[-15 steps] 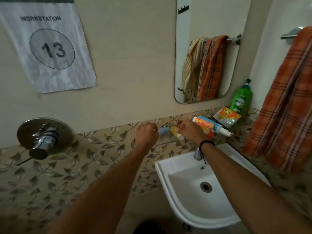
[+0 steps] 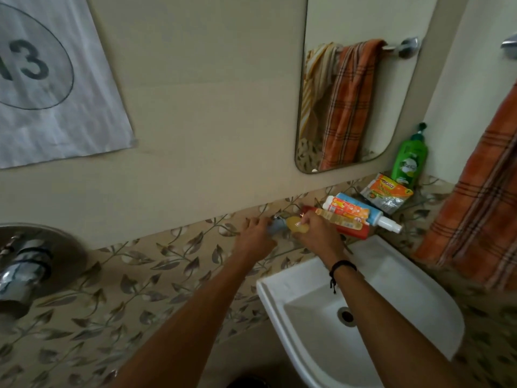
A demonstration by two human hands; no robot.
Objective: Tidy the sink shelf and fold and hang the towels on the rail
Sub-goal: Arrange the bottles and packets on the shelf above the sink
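Observation:
My left hand (image 2: 256,238) is closed around a small blue-grey item (image 2: 276,228) at the left end of the glass shelf over the sink. Right beside it, my right hand (image 2: 317,233) grips a small yellow bottle (image 2: 297,225). Further along the shelf lie a red tube (image 2: 354,233), an orange toothpaste box (image 2: 347,209), a blue and white bottle (image 2: 376,217) and an orange packet (image 2: 387,193). A green pump bottle (image 2: 409,159) stands upright in the corner. An orange checked towel (image 2: 481,211) hangs on the right wall; its rail is mostly out of frame.
The white sink (image 2: 405,292) sits below the shelf. The mirror (image 2: 363,113) reflects an orange checked towel and a striped yellow one bunched on a rail. A chrome wall valve (image 2: 26,270) juts out at the left, below a paper sign (image 2: 50,79).
The view has shifted closer to the shelf. Both hands remain at its left end, still on the blue-grey item and the yellow bottle.

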